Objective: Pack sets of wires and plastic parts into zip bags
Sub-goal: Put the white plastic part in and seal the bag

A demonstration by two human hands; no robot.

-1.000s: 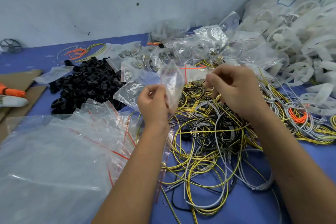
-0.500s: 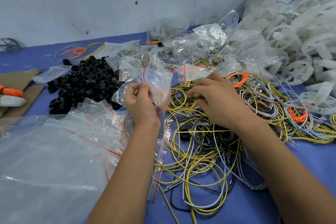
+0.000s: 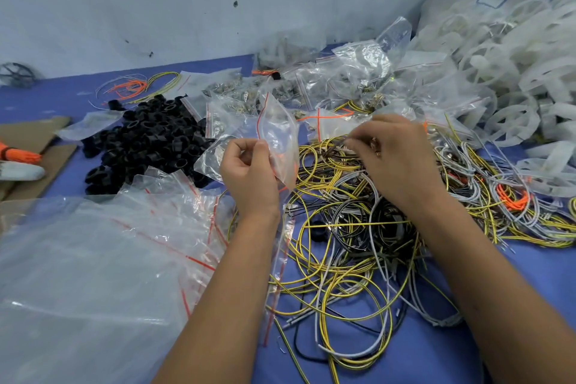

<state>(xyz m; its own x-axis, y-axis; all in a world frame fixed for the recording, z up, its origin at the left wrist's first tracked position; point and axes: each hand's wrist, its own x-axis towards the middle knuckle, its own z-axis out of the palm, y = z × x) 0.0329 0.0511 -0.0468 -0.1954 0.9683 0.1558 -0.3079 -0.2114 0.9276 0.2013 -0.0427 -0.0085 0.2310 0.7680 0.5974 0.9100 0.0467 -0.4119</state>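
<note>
Left hand grip: fingers curled round one clear zip bag with a red seal line, held up above the desk, mouth tilted up and left. Bag contents not readable.

Right hand is down on the wire pile, fingers curled, pinching at small wire ends near the pile's far edge; exactly what it holds can't be resolved, looks like a wire.

Counts:
- Hands: 2, bare forearms.
- Held bags: 1.
- Wire pile: one tangled heap, yellow, grey/white and black strands, too many to count. A second spread of wires to the right has an orange bundle in it.
- Empty zip bags: one loose stack near left, count not readable.
- Black plastic parts: one heap, dozens, left of the held bag.
- Filled bags: a cluster at the back, number unclear.
- White plastic wheels: big heap at far right, partly in a large sack marked in blue.
- Small loose wire bunch, orange/yellow, back left: 1.
- Cardboard pieces at left edge: 2 visible.

Surface: blue desk covering. Behind it a pale wall with dark scuffs.
</note>
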